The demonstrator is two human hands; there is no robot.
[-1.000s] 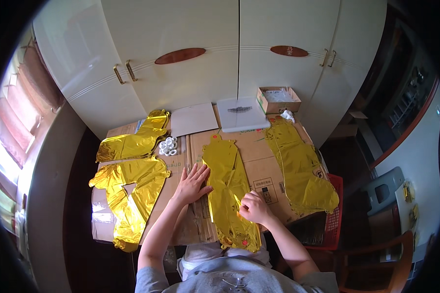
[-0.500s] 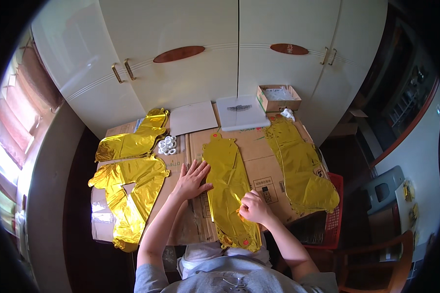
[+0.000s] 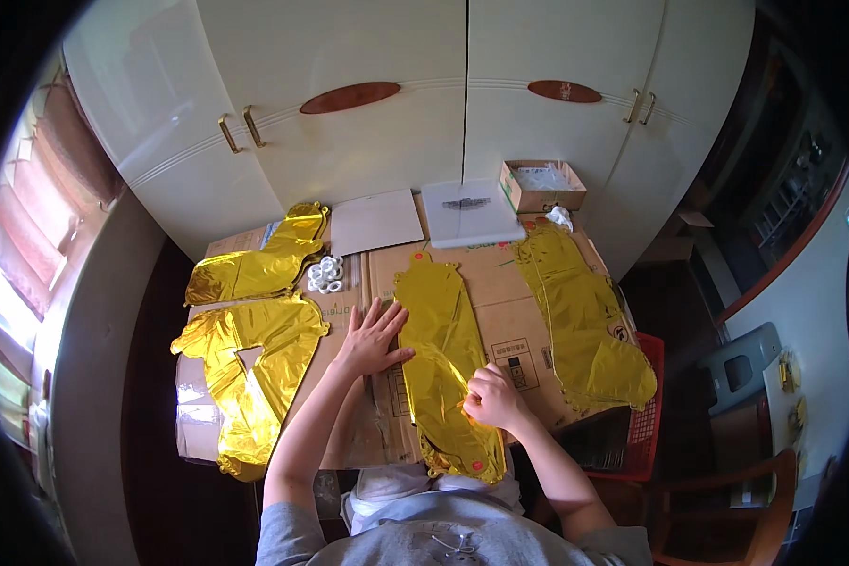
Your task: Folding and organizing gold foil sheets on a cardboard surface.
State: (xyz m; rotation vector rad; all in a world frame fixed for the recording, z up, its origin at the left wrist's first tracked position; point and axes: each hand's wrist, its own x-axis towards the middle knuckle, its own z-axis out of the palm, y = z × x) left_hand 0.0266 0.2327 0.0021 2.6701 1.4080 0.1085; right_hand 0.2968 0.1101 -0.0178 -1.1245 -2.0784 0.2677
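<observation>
In front of me a flat gold foil balloon (image 3: pixel 436 316) lies lengthwise on the cardboard, its near end at the table's front edge. My left hand (image 3: pixel 368 346) rests with fingers spread, the fingertips at the balloon's left edge and the thumb over the foil. On the lower right part of the same balloon, my right hand (image 3: pixel 493 396) is closed with its knuckles up. Whatever it may hold is hidden under the fingers; a bit of orange shows on the foil beside them.
More flat gold foil balloons lie at the left (image 3: pixel 278 354), far left (image 3: pixel 255 264) and right (image 3: pixel 585 330). White rings (image 3: pixel 324 274) sit beyond my left hand. A grey sheet (image 3: pixel 375 222), a translucent sheet (image 3: pixel 472 231) and a small box (image 3: pixel 545 200) line the back. A red basket (image 3: pixel 646 420) stands at right.
The view has shifted slightly. Both hands keep about the same places on the balloon, the left spread and the right closed.
</observation>
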